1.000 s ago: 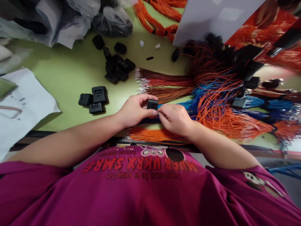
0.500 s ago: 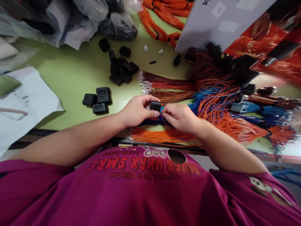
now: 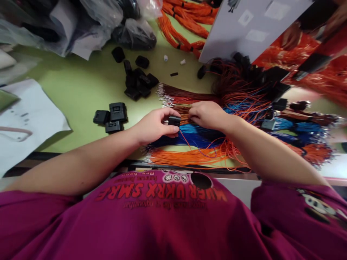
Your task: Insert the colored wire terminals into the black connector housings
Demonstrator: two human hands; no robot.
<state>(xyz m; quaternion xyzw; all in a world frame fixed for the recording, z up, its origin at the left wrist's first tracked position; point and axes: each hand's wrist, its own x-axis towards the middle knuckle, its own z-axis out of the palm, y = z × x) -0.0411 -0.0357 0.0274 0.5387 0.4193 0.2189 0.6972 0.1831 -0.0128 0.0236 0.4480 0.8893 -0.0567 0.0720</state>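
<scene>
My left hand (image 3: pixel 153 126) pinches a small black plastic connector housing (image 3: pixel 174 120) just above the green table (image 3: pixel 81 83). Thin orange and blue wires trail from the housing toward me. My right hand (image 3: pixel 206 115) rests with curled fingers on the brown wire bundle (image 3: pixel 189 103), fingertips at its ends; what they grip is hidden. Below the hands lie a blue wire bundle (image 3: pixel 189 139) and an orange wire bundle (image 3: pixel 187 157).
Three black housings (image 3: pixel 111 116) sit left of my hands, and a pile of black housings (image 3: pixel 138 81) lies farther back. Plastic bags (image 3: pixel 89 21) fill the back left, paper (image 3: pixel 27 119) the left. A white board (image 3: pixel 252 25) and tangled wired connectors (image 3: pixel 257 86) are at right.
My right hand left the housing and moved up and away onto the brown wire bundle. The left hand keeps holding the housing in about the same place.
</scene>
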